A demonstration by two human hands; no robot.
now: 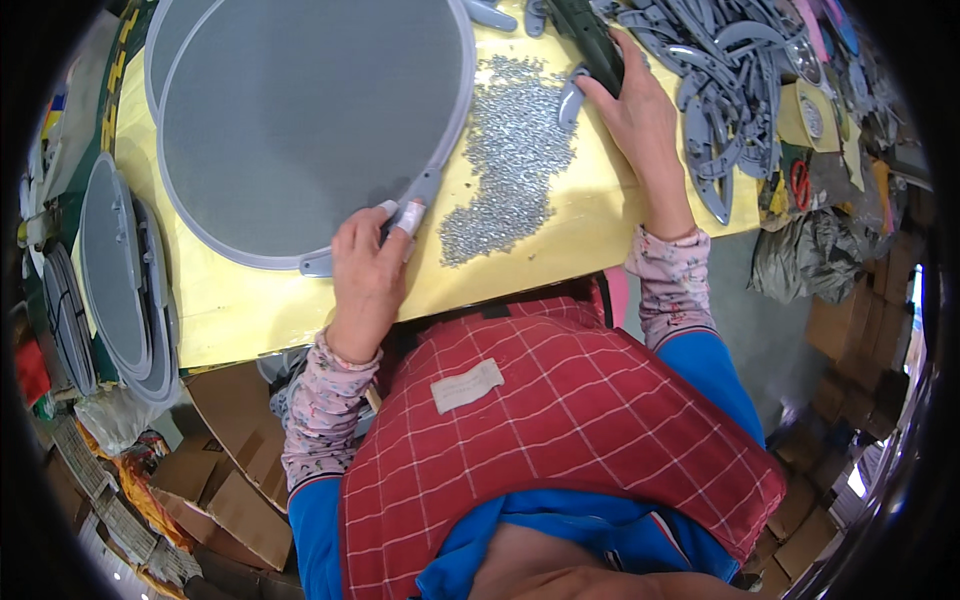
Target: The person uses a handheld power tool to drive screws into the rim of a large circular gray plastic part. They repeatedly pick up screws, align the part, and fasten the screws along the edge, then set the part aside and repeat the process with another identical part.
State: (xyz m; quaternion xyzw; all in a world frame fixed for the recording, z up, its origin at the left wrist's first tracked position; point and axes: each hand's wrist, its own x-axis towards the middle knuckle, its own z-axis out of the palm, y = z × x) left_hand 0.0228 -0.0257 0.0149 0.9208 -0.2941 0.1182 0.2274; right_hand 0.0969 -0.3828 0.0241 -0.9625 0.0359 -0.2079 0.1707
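A large round grey mesh screen (310, 120) with a pale rim lies on the yellow-covered table, overlapping another round one. My left hand (370, 265) is closed over a curved grey plastic handle (427, 184) at the screen's near right rim. White tape wraps one of its fingertips. Farther right, my right hand (640, 115) is wrapped around a dark green power screwdriver (590, 45), whose far end is cut off by the picture's top edge. Beside my right thumb lies a small grey plastic piece (571, 98). Between my hands spreads a pile of small silvery screws (510, 150).
Many curved grey plastic parts (715, 110) are heaped at the table's right side. Red-handled scissors (800, 185) and a yellow container (808, 115) sit beyond them. Several round mesh screens (115, 265) lean at the left table edge. Cardboard boxes (225, 490) stand below.
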